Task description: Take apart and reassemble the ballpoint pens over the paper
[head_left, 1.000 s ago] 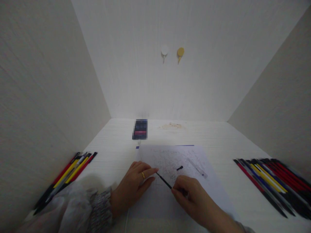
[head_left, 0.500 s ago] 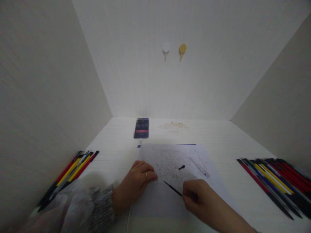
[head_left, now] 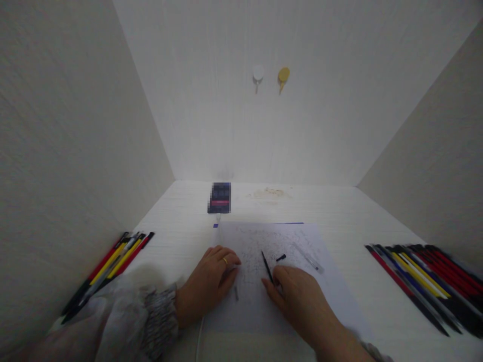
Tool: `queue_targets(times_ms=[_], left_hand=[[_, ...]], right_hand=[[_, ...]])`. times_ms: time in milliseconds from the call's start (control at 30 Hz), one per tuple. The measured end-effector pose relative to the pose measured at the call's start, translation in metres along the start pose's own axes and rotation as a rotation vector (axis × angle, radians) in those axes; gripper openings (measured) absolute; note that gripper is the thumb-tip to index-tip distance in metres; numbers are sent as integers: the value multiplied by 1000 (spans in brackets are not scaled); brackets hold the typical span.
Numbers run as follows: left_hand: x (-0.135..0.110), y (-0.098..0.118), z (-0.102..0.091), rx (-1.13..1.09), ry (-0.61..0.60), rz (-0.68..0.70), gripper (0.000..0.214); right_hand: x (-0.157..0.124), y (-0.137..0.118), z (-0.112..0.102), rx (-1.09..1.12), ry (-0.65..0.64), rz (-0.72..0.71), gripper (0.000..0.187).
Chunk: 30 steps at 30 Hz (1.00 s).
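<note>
My right hand [head_left: 302,299] is closed in a pinch around a thin black pen refill [head_left: 266,264], whose pointed end slants up and left above the paper. My left hand [head_left: 211,281], with a gold ring, rests on the left side of the white sheet of paper [head_left: 256,317]. Its fingers lie loosely bent and its thumb is apart from them; nothing shows in its grasp. A small grey piece [head_left: 236,292] is just below the left thumb. Ahead of my right hand lie a black pen cap [head_left: 281,258] and a clear pen barrel [head_left: 307,257]. Faint scribbles cover the upper sheet.
Pens and refills are lined up along the left wall [head_left: 113,266] and in a larger row on the right [head_left: 415,271]. A pixelated dark device [head_left: 220,197] stands behind the paper, with a white cable. Two hooks, white [head_left: 258,73] and yellow [head_left: 284,75], hang on the back wall.
My right hand has moved up and left, and the refill points more steeply upward. My left fingers have shifted slightly back and loosened. The small grey piece now shows below the left thumb.
</note>
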State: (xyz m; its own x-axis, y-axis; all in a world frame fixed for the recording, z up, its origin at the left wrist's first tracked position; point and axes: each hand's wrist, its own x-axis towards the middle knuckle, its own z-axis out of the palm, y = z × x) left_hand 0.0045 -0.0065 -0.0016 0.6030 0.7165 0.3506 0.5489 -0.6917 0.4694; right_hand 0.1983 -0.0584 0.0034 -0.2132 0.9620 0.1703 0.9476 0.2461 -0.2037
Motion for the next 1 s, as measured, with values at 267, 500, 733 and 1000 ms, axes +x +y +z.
queue_targets(times_ms=[267, 500, 733, 1000], left_hand=[[-2, -1, 3, -79, 12, -46, 17], [-3, -5, 5, -71, 19, -72, 20], [-3, -6, 6, -35, 15, -51, 18], [-2, 1, -2, -8, -11, -45, 15]], right_hand=[[5, -50, 16, 122, -4, -143, 13], [8, -38, 23, 77, 7, -107, 13], [14, -34, 18, 79, 27, -58, 13], [21, 28, -7, 142, 129, 33, 19]])
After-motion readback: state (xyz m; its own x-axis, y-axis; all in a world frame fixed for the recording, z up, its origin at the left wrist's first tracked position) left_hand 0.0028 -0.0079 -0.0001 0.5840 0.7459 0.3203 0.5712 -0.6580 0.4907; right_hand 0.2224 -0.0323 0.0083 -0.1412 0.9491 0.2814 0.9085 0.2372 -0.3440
